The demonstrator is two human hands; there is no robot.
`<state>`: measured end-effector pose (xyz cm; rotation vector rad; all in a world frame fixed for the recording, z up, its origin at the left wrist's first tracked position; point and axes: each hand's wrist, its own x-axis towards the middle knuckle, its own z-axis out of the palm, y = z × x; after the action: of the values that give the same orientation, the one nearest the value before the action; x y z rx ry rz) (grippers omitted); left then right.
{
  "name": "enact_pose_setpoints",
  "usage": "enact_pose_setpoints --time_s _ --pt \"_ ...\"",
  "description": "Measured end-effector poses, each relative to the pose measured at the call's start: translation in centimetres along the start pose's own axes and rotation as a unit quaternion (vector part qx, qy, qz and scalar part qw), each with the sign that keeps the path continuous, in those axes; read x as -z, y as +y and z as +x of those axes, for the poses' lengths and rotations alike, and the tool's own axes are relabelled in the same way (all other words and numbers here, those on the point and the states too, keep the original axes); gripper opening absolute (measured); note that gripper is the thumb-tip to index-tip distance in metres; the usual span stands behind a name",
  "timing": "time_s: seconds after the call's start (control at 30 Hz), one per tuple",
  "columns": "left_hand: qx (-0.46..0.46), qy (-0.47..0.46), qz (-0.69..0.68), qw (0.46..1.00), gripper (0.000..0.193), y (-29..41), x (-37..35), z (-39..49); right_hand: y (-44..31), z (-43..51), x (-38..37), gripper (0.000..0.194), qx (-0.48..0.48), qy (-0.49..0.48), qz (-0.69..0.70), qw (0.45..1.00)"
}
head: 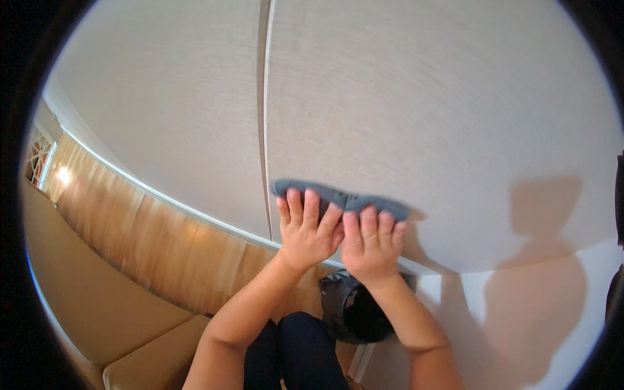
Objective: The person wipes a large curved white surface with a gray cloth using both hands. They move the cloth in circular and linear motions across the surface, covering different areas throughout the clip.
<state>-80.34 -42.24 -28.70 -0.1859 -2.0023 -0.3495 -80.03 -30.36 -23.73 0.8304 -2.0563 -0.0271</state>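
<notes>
A folded grey-blue cloth point(346, 197) lies against a large pale upright panel point(414, 122), to the right of a narrow vertical seam. My left hand point(308, 234) presses on the cloth's left part with the fingers spread. Beside it, my right hand point(373, 243) has its fingers over the cloth's right part. The two hands are side by side, close together at the thumbs. The palms and the far side of the cloth are hidden.
Below my hands, a bin lined with a black plastic bag point(336, 297) stands on the wood-look floor point(195, 248). A tan upholstered seat point(107, 292) is at the lower left. A white baseboard point(161, 194) runs along the panel's foot. A white wall point(560, 292) meets the panel at the right.
</notes>
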Motion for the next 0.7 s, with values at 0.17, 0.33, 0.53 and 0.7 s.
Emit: enact_pose_setpoints --time_s 0.17,0.33,0.53,0.7 --pt "0.025 0.088 0.009 0.996 0.041 -0.4 1.7 7.3 1.6 5.3 1.6 0.033 -0.063 0.110 -0.044 0.991" --pt "-0.005 0.084 0.013 0.996 0.043 0.4 0.5 4.1 1.9 1.9 0.4 0.036 -0.028 0.070 -0.037 0.996" --pt "0.056 -0.053 -0.017 0.997 0.049 1.4 -2.1 -7.8 -0.2 -6.5 -3.5 0.038 0.107 0.015 -0.052 0.993" --pt "0.062 0.006 -0.030 0.998 0.055 -0.1 -2.0 -5.2 -0.2 -3.4 -2.3 0.035 0.070 0.016 0.010 0.997"
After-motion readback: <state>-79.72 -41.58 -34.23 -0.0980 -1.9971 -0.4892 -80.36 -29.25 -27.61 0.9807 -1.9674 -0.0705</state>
